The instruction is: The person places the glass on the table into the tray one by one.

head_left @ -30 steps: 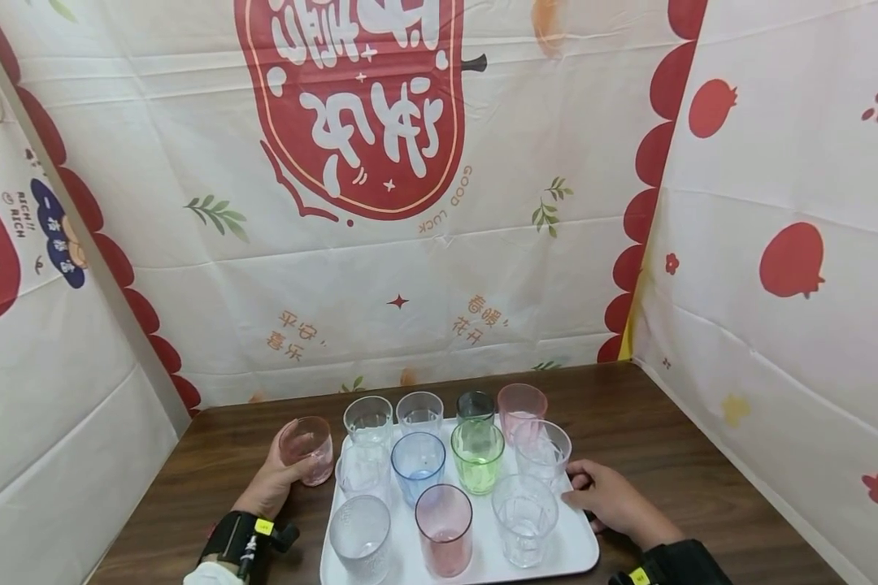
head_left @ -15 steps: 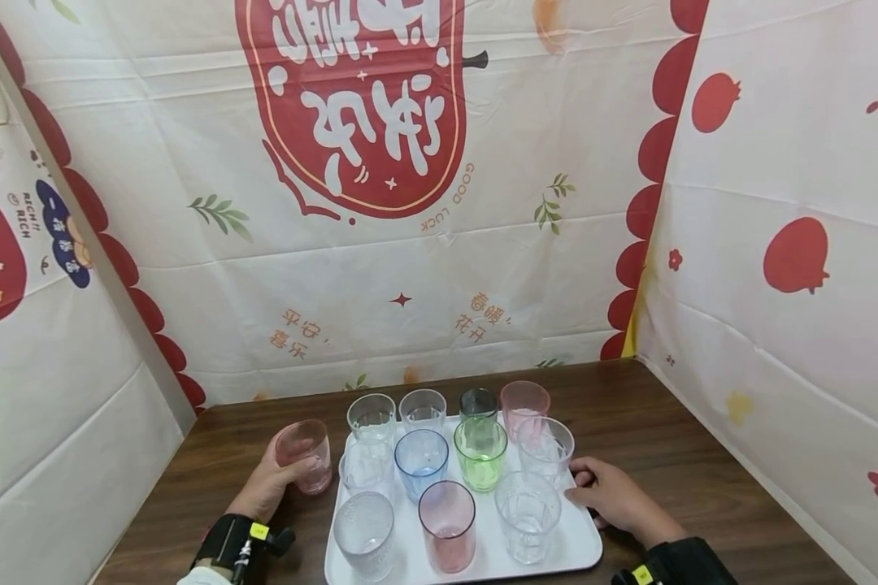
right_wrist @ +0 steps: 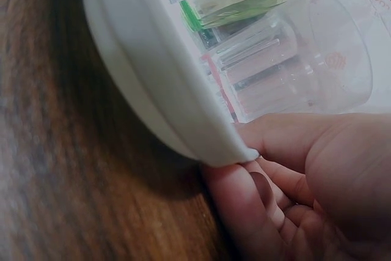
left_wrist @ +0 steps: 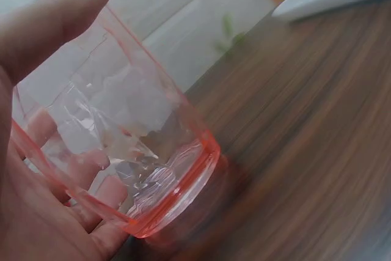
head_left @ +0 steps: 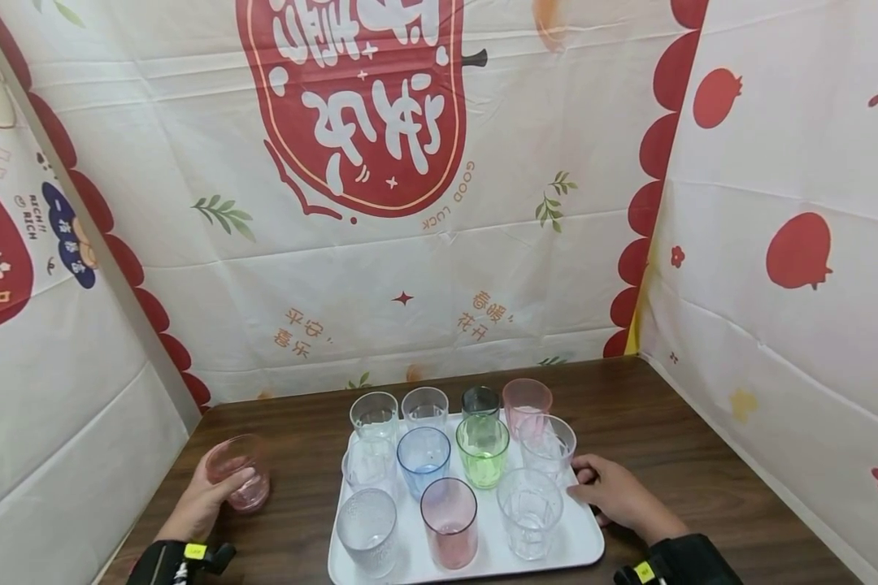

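Observation:
My left hand [head_left: 197, 505] grips a clear pinkish drinking glass [head_left: 252, 493] at the left of the tray. In the left wrist view, thumb and fingers wrap round this glass [left_wrist: 198, 163], its base close over the wood. On the right, my right hand [head_left: 618, 497] holds the right edge of a white tray [head_left: 581, 546]. The right wrist view has the thumb and fingers pinching the tray's rim [right_wrist: 165, 71]. Glasses crowd the tray: a blue one [head_left: 423, 467], a green one [head_left: 483, 459], a dark grey one [head_left: 480, 400], two pinkish ones and several colourless ones.
The tray rests on a brown wooden table [head_left: 300, 536]. One colourless glass [head_left: 549, 447] stands near my right fingers, by the tray's edge. White printed sheets [head_left: 410, 252] hang behind and at both sides of the table.
My left hand has moved left, away from the tray, with the pinkish glass in its grip. The right hand keeps its hold on the tray's edge.

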